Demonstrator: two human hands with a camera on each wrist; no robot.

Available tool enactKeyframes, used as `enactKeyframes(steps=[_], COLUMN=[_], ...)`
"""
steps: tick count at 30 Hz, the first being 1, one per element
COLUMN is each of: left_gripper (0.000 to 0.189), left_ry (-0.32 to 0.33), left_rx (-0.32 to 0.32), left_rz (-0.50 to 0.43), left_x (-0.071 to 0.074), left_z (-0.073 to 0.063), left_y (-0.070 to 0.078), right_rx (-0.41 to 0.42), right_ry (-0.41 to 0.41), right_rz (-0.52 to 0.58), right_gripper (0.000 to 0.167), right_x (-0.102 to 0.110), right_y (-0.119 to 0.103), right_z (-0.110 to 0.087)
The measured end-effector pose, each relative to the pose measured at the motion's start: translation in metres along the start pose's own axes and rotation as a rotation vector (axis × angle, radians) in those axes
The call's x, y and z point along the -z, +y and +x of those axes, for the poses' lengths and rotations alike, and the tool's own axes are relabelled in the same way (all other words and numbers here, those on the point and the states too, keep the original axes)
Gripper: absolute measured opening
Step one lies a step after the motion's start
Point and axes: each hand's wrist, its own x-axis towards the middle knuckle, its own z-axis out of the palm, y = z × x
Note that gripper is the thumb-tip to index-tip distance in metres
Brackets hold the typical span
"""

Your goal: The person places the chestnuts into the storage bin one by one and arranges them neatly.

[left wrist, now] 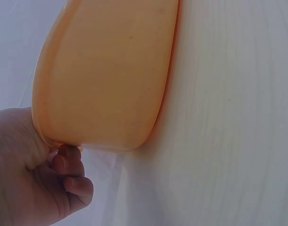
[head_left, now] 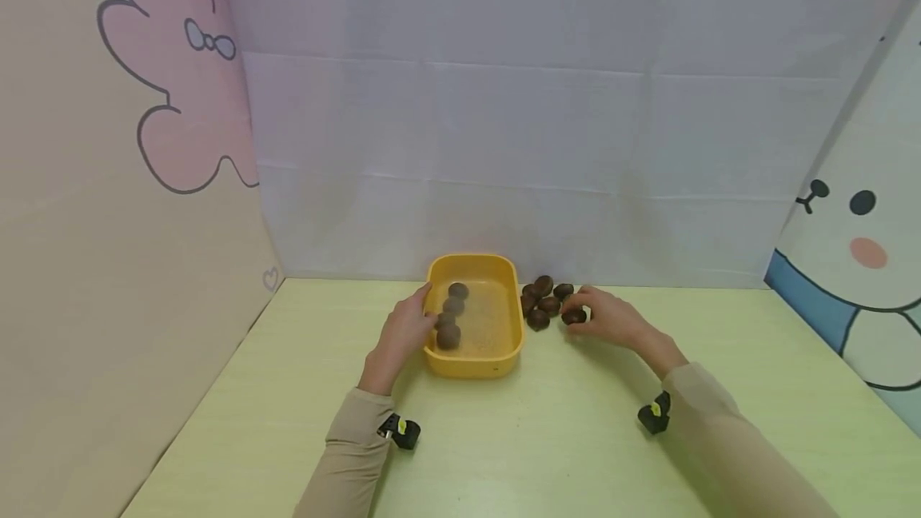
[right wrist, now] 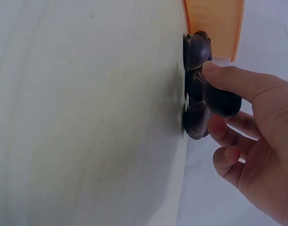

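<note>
A yellow plastic basin [head_left: 472, 369] stands on the table with several chestnuts [head_left: 448, 336] lying along its left side. My left hand [head_left: 403, 332] grips the basin's left rim, thumb over the edge and fingers curled below it in the left wrist view. To the basin's right, my right hand [head_left: 613, 318] pinches one dark brown chestnut [right wrist: 223, 100] between thumb and fingers. In the right wrist view this chestnut is just off the pile. Several more chestnuts [head_left: 538, 320] lie in a loose pile between the basin and my right hand.
The pale yellow-green table [head_left: 547, 430] backs onto a white cloth screen [head_left: 460, 118]. Printed panels with cartoon animals rise at both sides, the left one [head_left: 187, 278] along the table's edge. Small black devices sit at both wrists.
</note>
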Motion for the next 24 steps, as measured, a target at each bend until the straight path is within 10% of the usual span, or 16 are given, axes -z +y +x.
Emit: enactKeyframes(steps=[24], left_gripper=[0.063], left_ry=[-0.019], left_rx=[0.014], left_rz=[0.006], left_x=[0.001], left_z=[0.002], left_y=[0.001], right_rx=[0.055], right_ry=[0.165], right_rz=[0.193], right_gripper=[0.033], right_x=[0.013], right_y=[-0.049], right_z=[0.034])
